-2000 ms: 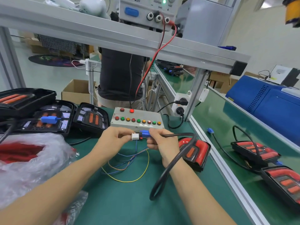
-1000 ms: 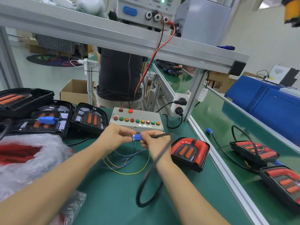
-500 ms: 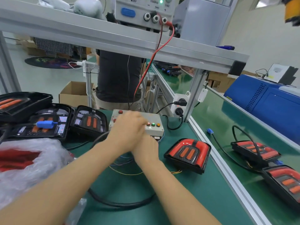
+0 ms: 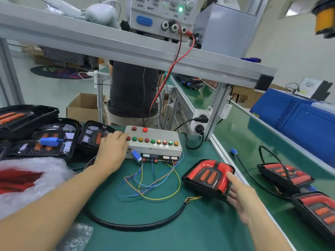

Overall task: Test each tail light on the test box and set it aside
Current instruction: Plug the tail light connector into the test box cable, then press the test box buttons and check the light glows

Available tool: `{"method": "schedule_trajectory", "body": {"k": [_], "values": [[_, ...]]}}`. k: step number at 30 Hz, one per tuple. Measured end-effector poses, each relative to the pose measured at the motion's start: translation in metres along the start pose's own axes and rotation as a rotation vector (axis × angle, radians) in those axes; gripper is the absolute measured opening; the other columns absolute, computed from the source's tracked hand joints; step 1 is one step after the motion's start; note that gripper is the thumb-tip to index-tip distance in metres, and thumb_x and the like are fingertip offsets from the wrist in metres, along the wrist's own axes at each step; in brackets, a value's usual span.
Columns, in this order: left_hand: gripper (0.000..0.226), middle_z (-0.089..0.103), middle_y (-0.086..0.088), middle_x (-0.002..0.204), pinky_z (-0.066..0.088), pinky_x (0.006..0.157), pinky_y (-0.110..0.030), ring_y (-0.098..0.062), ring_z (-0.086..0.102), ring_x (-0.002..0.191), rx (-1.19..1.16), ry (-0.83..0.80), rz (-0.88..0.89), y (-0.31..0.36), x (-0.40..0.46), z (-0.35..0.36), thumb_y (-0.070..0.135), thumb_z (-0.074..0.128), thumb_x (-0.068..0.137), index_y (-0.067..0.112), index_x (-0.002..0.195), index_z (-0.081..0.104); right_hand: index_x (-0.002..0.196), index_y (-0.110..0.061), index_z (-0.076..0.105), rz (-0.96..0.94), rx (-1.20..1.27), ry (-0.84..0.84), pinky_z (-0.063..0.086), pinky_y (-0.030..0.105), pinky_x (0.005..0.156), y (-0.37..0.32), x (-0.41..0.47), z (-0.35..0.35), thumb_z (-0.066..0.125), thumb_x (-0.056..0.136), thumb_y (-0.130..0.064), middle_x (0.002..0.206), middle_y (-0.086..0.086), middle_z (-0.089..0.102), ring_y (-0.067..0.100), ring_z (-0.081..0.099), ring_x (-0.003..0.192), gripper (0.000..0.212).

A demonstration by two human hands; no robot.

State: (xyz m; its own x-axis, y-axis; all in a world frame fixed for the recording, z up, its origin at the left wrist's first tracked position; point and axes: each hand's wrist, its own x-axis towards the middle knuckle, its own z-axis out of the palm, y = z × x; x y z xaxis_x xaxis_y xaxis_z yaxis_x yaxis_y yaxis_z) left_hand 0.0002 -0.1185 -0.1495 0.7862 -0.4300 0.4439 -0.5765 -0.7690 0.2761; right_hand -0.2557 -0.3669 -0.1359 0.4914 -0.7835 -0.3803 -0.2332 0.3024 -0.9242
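While the left hand [image 4: 112,151] rests its fingers on the left end of the test box [image 4: 154,142], beside the row of coloured buttons, the right hand [image 4: 243,198] lies open against the near right side of the tail light [image 4: 208,178], fingers straight and touching its housing without gripping it. Whether a left fingertip is actually pressing a button cannot be told. That split looks deliberate: one hand to work the switches, the other to steady the lamp lens-up where its lenses can be watched. A blue plug [image 4: 136,155] sits at the box's front face, and a thick black cable [image 4: 137,225] loops across the worktop [image 4: 181,238] to bare coloured wires near the lamp, so the unit appears connected for its check. Thin wires [image 4: 154,185] from the box sprawl between the two. Lamps lying backs-up [image 4: 45,142] crowd the worktop's far left corner, apparently awaiting their turn, above a clear bag [image 4: 30,178] at the left edge. Across the right edge, on the adjoining belt [image 4: 253,133], two more lights [image 4: 284,175] lie lens-up with cables trailing, probably already passed. Overhead, a power supply [image 4: 159,17] on the shelf shows a green lamp and feeds red and black leads down behind the box.
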Motion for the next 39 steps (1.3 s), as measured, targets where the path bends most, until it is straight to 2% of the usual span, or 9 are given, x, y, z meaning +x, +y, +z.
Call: {"method": "schedule_trajectory", "body": {"k": [2,6,9,12,17,23,25,29,39], "values": [[0.034,0.055,-0.014,0.124,0.034,0.09,-0.044,-0.035,0.049,0.112,-0.038,0.034,0.021,0.001,-0.005,0.005,0.016,0.049,0.097,0.007,0.13,0.056,0.105,-0.007,0.065,-0.008,0.086,-0.067,0.051,0.033,0.064,0.0,0.002,0.006,0.062,0.092,-0.027,0.079,0.008,0.076,0.023,0.068,0.078,0.024],[0.039,0.054,-0.011,0.131,0.031,0.094,-0.043,-0.033,0.048,0.117,-0.03,0.011,0.059,0.0,-0.007,0.007,0.013,0.052,0.095,0.012,0.135,0.053,0.105,-0.008,0.066,0.024,0.349,-0.199,0.059,0.032,0.058,0.004,0.003,0.019,0.06,0.093,-0.021,0.088,0.011,0.076,0.02,0.074,0.072,0.018],[0.041,0.052,-0.008,0.133,0.026,0.097,-0.041,-0.029,0.047,0.121,-0.027,-0.002,0.053,0.0,-0.008,0.006,0.014,0.051,0.095,0.014,0.136,0.049,0.117,-0.01,0.064,0.007,0.486,-0.257,0.061,0.035,0.072,0.017,0.003,0.022,0.06,0.09,-0.028,0.103,0.012,0.075,0.021,0.073,0.082,0.033],[0.041,0.051,-0.002,0.135,0.02,0.098,-0.036,-0.024,0.044,0.123,-0.028,-0.008,0.042,-0.003,-0.008,0.004,0.017,0.05,0.095,0.018,0.135,0.046,0.128,-0.014,0.061,-0.074,0.541,-0.317,0.054,0.039,0.089,0.027,0.003,0.02,0.061,0.082,-0.041,0.118,0.01,0.07,0.022,0.071,0.098,0.054],[0.041,0.052,0.001,0.135,0.015,0.099,-0.035,-0.021,0.042,0.124,0.038,-0.006,0.044,-0.004,-0.009,0.001,0.021,0.05,0.095,0.022,0.137,0.045,0.11,-0.02,0.075,-0.132,0.541,-0.37,0.059,0.039,0.082,0.032,0.005,0.02,0.054,0.082,-0.059,0.119,0.008,0.07,0.023,0.068,0.106,0.052],[0.042,0.053,0.003,0.137,0.015,0.102,-0.037,-0.02,0.044,0.124,0.086,0.003,0.055,-0.006,-0.011,0.0,0.022,0.049,0.095,0.024,0.137,0.045,0.107,-0.021,0.076,-0.137,0.492,-0.404,0.059,0.036,0.075,0.033,0.002,0.023,0.058,0.079,-0.061,0.119,0.01,0.07,0.023,0.069,0.104,0.053],[0.043,0.05,0.005,0.14,0.015,0.102,-0.037,-0.019,0.044,0.126,0.107,-0.004,0.056,-0.006,-0.011,0.0,0.022,0.048,0.096,0.025,0.139,0.044,0.11,-0.018,0.074,-0.134,0.494,-0.4,0.059,0.04,0.081,0.034,0.003,0.023,0.058,0.078,-0.062,0.119,0.011,0.069,0.025,0.069,0.105,0.057],[0.045,0.048,0.003,0.142,0.015,0.102,-0.04,-0.021,0.045,0.125,0.194,-0.017,0.076,-0.005,-0.006,-0.002,0.016,0.044,0.094,0.025,0.139,0.045,0.122,-0.014,0.066,-0.121,0.511,-0.409,0.044,0.054,0.102,0.033,0.006,0.024,0.054,0.082,-0.062,0.121,0.015,0.068,0.03,0.065,0.111,0.064],[0.046,0.049,0.002,0.135,0.014,0.103,-0.042,-0.022,0.041,0.125,0.365,-0.031,0.117,0.0,0.002,-0.01,0.015,0.044,0.091,0.027,0.134,0.05,0.122,-0.016,0.064,-0.125,0.479,-0.406,0.05,0.05,0.093,0.028,0.005,0.021,0.053,0.08,-0.062,0.116,0.013,0.07,0.029,0.068,0.105,0.063]]}}
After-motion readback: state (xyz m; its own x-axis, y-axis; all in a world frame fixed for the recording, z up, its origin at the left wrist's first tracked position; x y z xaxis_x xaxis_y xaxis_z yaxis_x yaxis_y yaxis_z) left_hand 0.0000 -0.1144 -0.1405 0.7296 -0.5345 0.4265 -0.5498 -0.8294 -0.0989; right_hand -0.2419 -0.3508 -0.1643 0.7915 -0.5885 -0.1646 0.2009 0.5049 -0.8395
